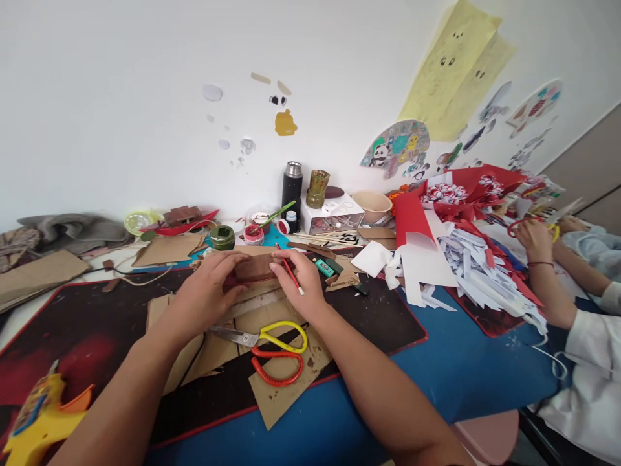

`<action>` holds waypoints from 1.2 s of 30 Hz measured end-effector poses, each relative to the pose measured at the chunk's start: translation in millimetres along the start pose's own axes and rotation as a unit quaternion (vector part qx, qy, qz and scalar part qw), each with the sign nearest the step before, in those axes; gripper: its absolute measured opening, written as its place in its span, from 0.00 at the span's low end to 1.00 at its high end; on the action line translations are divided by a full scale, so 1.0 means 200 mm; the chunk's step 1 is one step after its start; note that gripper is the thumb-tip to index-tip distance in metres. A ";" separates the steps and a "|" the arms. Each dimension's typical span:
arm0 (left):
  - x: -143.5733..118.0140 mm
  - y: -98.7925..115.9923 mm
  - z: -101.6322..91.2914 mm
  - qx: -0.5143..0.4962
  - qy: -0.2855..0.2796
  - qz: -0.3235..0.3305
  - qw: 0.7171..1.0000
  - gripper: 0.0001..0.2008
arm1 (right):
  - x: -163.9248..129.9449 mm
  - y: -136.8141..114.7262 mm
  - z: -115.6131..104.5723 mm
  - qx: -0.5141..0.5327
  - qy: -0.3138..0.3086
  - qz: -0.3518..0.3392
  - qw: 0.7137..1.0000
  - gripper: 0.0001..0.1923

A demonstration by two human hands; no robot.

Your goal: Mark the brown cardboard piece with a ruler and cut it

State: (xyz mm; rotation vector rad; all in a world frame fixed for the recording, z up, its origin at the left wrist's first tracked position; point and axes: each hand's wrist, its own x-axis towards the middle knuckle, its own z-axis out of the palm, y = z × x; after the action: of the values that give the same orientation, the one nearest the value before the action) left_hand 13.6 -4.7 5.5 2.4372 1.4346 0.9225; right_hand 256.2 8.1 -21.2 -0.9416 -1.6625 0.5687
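Cardboard work fills the middle of the desk point(436, 369): both hands press on a small brown cardboard piece point(257, 266) that lies on the dark mat point(97, 323), just beyond the scissors point(264, 336). The left hand point(208, 291) has its grip pressed flat over the piece's left end; the right hand point(301, 281) pinches the right end while a thin red brush point(290, 270) lies tucked between its fingers. Looks like a press-and-hold of a joint — even pressure from both ends should serve best, with the brush tip kept off the surface. Loose cardboard sheets point(286, 382) lie under the scissors. At the right edge, another person's hand point(536, 241) works among cut red and white paper point(466, 259).
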 end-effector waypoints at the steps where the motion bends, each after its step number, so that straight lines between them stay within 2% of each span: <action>1: 0.00 0.00 0.00 0.006 0.000 0.004 1.000 0.23 | 0.00 0.00 0.00 0.003 -0.001 0.000 1.000 0.10; 4: 0.00 0.01 0.00 0.027 -0.011 0.012 0.999 0.23 | 0.00 0.00 0.00 0.004 -0.009 -0.007 1.000 0.09; 12: -0.01 0.00 0.00 0.050 -0.040 -0.011 0.998 0.35 | 0.00 0.01 0.00 0.006 -0.021 -0.007 1.000 0.06; 15: -0.01 -0.01 0.01 0.056 -0.050 -0.019 0.997 0.34 | 0.00 0.01 0.00 -0.004 -0.038 0.005 0.999 0.06; 20: 0.00 -0.02 0.01 0.052 -0.063 -0.009 0.997 0.27 | 0.00 -0.01 -0.01 -0.020 -0.054 0.007 0.998 0.06; 30: 0.01 -0.03 0.00 0.036 -0.056 0.021 0.998 0.24 | 0.02 -0.04 -0.03 0.006 0.037 0.035 0.999 0.10; 33: 0.01 -0.03 -0.01 0.047 -0.050 0.040 0.997 0.25 | 0.03 -0.02 -0.04 -0.022 0.021 0.041 0.999 0.11; 36: 0.00 -0.04 0.00 0.065 -0.038 0.046 0.996 0.29 | 0.02 0.00 -0.03 -0.043 -0.030 0.048 0.997 0.12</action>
State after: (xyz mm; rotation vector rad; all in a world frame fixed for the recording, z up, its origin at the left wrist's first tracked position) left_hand 7.3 -0.3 2.5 2.6218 1.4079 0.7671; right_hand 261.6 11.0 -16.4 -1.0817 -1.7122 0.5994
